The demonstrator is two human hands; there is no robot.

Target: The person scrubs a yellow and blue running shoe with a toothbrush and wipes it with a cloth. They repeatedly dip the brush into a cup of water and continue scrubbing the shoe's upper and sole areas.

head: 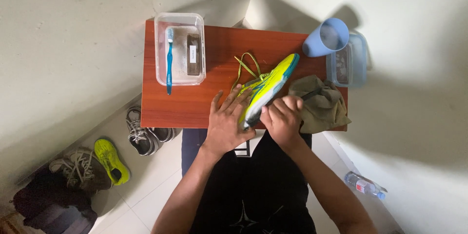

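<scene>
Shoe (268, 87), bright yellow with a blue tip, is held on its side near the front edge of the small wooden table (185, 107). It is steadied by the left hand (225, 123), whose fingers are spread flat along its side. Its heel is gripped by the right hand (282, 119), with fingers curled tight together. The shoe could be tipped off the table edge if it is pushed too hard at the heel. The blue cup (325, 37) could be knocked by the toe. The shoe's long line is slanted, with the toe pointed up and right toward the cup. Loose laces (245, 67) are trailed on the wood.
</scene>
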